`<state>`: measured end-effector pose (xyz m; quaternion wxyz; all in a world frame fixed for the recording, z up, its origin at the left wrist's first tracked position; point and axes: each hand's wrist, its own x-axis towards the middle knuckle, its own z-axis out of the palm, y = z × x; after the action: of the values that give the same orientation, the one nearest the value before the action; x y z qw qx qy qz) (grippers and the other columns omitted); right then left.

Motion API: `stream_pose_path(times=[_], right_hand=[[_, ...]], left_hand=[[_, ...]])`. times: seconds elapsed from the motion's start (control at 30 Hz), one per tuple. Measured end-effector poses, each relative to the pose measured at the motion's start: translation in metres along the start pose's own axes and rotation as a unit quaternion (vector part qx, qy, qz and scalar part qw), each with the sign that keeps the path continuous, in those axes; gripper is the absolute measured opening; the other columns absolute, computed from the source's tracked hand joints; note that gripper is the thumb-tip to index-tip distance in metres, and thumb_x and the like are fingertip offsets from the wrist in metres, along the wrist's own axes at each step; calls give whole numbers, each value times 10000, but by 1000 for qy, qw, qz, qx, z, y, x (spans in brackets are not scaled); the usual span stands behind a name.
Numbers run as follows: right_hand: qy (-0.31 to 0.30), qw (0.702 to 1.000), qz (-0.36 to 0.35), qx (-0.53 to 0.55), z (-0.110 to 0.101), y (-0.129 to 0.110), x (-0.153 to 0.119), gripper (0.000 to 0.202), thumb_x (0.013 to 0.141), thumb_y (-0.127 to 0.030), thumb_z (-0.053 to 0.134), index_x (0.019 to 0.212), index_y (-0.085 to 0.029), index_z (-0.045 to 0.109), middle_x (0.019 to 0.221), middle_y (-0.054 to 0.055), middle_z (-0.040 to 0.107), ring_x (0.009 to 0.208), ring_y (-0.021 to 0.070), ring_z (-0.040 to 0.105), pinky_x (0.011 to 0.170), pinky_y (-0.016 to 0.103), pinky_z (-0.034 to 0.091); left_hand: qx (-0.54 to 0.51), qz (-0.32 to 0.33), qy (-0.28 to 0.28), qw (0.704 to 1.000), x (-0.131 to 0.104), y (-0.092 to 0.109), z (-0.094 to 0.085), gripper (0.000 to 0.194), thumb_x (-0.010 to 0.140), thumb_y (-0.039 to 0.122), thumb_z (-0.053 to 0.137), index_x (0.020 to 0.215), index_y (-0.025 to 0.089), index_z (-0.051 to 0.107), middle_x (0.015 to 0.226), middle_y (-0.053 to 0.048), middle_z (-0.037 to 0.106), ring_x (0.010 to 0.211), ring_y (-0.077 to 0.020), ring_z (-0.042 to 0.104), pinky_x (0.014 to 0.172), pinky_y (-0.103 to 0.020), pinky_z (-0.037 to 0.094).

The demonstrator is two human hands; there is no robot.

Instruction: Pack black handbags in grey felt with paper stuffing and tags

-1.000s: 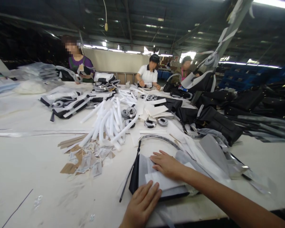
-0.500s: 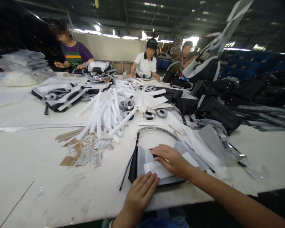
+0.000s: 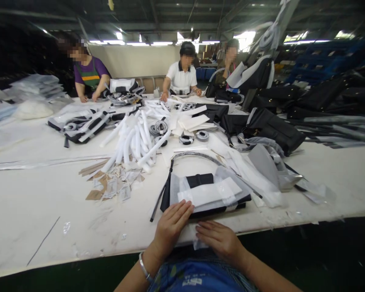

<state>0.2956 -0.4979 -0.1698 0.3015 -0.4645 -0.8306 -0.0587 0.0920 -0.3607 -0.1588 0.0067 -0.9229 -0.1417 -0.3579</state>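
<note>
In front of me on the table lies a black handbag [image 3: 166, 194], wrapped in translucent grey-white sheeting, with a thin wrapped handle [image 3: 197, 154] arching behind it. A white padded strip [image 3: 211, 192] lies across its upper face, below a bare black strap [image 3: 200, 180]. My left hand [image 3: 174, 221] rests with outstretched fingers on the bag's near left edge, touching the strip's end. Close to the table's front edge, my right hand [image 3: 220, 239] is apart from the bag, its fingers stretched out. Below its fingertips shows a scrap of clear film [image 3: 199, 244]; whether the hand grips it is unclear.
White foam tubes [image 3: 136, 140] pile up beyond the bag, with paper tags [image 3: 114, 184] to their left. Black bags [image 3: 273, 132] and plastic wrapping [image 3: 255, 174] lie to the right. Three people work across the table; one wears a white shirt [image 3: 181, 77].
My right hand has left the bag's top and drawn back toward me to the table edge, uncovering the strap and white strip. My left hand remains at the bag's near left edge.
</note>
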Motion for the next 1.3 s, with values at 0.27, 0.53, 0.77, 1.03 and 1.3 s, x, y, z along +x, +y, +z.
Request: stream_pose_path(times=[0.27,0.53,0.77,1.03,1.3], right_hand=[[71,995,5,73,6,-19,8,311,973,-109,406,1125,-161,673,1048,87,778,962,210,746,858,355,630],[0,988,11,151,-23,-10,39,266,1024,-360,467,1051,-200,678,849,63,775,775,183,734,909,359,582],[-138,985,108,2,-54,80,120,394,1005,-321,504,1333,-120,591,1395,178,591,1356,345,479,1144,567,337],[-302,947,103,34,-10,116,165,277,1017,-302,484,1145,-150,678,1208,133,699,1201,268,596,1126,487,335],[-277,950,133,51,-19,104,166,324,1021,-265,452,1279,-189,633,1337,124,645,1283,281,557,1125,568,360]], left_hand=[[21,-10,-4,1000,2,2,0,405,999,110,501,1396,182,534,1323,-73,663,1291,-198,570,1030,-376,526],[14,-24,-23,999,3,4,-1,407,1002,104,497,1400,179,532,1323,-71,663,1301,-203,562,1034,-380,527],[17,-28,-19,999,0,4,3,407,1018,117,473,1414,199,519,1327,-56,662,1308,-196,554,1031,-373,520],[14,-23,-12,1000,-1,4,4,415,1024,105,429,1420,196,515,1339,-59,653,1308,-191,554,1041,-355,508],[10,-17,8,1000,4,3,1,375,1047,137,370,1363,166,570,1310,-65,672,1266,-184,589,1025,-346,522]])
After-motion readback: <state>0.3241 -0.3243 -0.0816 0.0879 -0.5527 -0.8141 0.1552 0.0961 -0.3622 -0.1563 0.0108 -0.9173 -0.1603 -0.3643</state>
